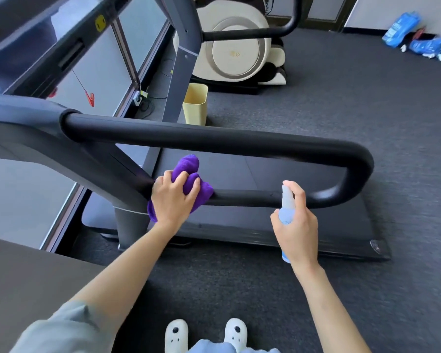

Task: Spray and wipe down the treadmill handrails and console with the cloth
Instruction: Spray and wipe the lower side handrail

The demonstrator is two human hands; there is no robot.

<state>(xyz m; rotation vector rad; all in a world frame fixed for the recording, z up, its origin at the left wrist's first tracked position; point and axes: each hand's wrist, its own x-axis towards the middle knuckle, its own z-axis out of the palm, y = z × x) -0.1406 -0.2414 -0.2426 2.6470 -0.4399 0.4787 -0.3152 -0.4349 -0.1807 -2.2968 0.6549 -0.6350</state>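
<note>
The left hand (172, 200) has its fingers curled into a bunched purple cloth (189, 179), and this grip presses the cloth against the lower bar of the near handrail (214, 140), right where that bar meets the treadmill's upright post (130, 220). The right hand (297, 225) is wrapped round a small pale blue spray bottle (288, 207), held upright with the forefinger arched over its top; the nozzle sits just in front of the same lower bar, further along toward the rail's rounded end. The bar's long axis runs left to right across the view, so the unwiped length lies to the right of the cloth, between the two hands, and the left hand is the nearer one to cover it; a slide to the right along the bar looks like the natural next stroke. The upper bar of the rail loops above both hands and joins the lower one at the bend on the right. The console (18, 115) lies up and to the left, well apart from either hand. Nothing stands between cloth and bottle. Beyond the belt are a yellow bin (195, 104), a cream exercise machine (237, 47) and blue bags (402, 29) on the dark carpet.
</note>
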